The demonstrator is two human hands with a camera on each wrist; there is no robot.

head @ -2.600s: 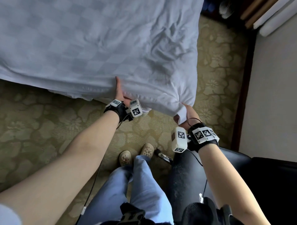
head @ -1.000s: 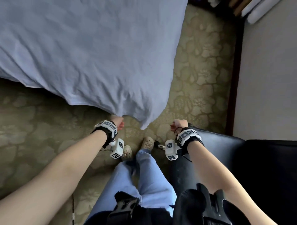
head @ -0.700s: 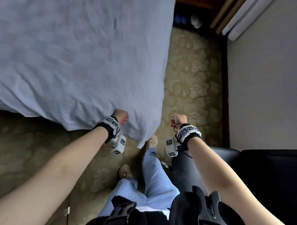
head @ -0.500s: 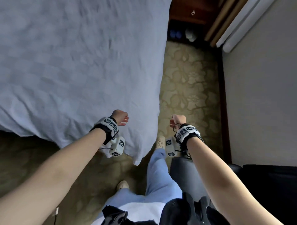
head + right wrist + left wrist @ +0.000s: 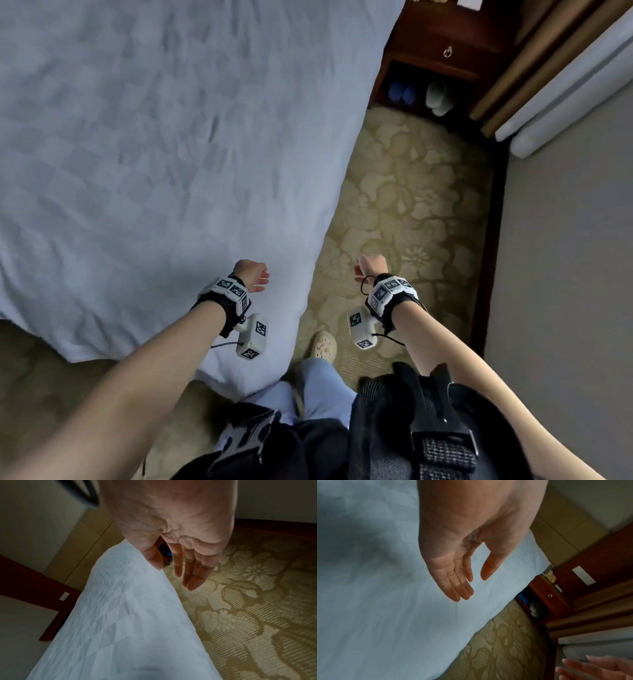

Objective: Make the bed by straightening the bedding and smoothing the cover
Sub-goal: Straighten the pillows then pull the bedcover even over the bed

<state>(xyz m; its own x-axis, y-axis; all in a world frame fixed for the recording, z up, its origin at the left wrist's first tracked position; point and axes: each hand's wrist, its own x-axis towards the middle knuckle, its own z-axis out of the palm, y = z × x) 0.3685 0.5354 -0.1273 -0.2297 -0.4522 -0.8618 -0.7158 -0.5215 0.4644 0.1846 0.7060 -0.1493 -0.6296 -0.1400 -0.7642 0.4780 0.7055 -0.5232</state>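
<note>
Since the earlier frames both hands have let go of the cover's hem and lifted away, and the person has stepped along the bed's side toward the nightstand. The white cover (image 5: 164, 164) now lies spread over the bed, its checked weave faintly creased, its right edge hanging down toward the patterned carpet (image 5: 404, 205) and its near corner drooping by the person's legs.

The wooden nightstand (image 5: 442, 44) stands past the bed's far right corner; its open lower shelf holds a blue pair of slippers (image 5: 400, 92) and, just beside them, a white pair (image 5: 438, 99).

The left hand (image 5: 251, 275) hovers above the cover near its right edge, not touching the fabric; in the left wrist view its fingers (image 5: 458, 588) are straight and loosely together, thumb apart, holding nothing. The right hand (image 5: 370, 267) hangs over the carpet just beside the bed's right edge; in the right wrist view its fingers (image 5: 192, 574) point downward, relaxed and extended, empty as well. Both forearms reach forward, each wrist strapped with a marker-covered band.
</note>
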